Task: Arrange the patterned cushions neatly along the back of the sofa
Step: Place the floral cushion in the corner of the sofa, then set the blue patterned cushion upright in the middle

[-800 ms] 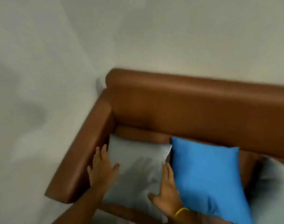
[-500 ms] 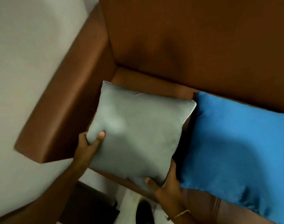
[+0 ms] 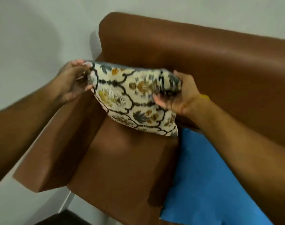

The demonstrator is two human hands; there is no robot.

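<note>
A cream cushion (image 3: 130, 98) with a dark lattice and yellow and blue flowers hangs in the air above the left end of the brown leather sofa (image 3: 203, 54). Its patterned face points toward me and its lower corner hovers just over the seat. My left hand (image 3: 73, 82) grips the cushion's upper left corner. My right hand (image 3: 179, 95) grips its upper right corner, with a yellow band at the wrist. A blue cushion (image 3: 203, 176) lies flat on the seat to the right, partly under my right forearm.
The sofa's left armrest (image 3: 57, 151) runs along a pale wall (image 3: 33, 38). The bare seat (image 3: 122, 168) lies below the held cushion. A strip of dark floor (image 3: 62, 218) shows at the bottom left.
The grey cushion that lay flat on the seat has been lifted and turned over, so its patterned side now faces me. Both hands moved from its lower edges to its upper corners.
</note>
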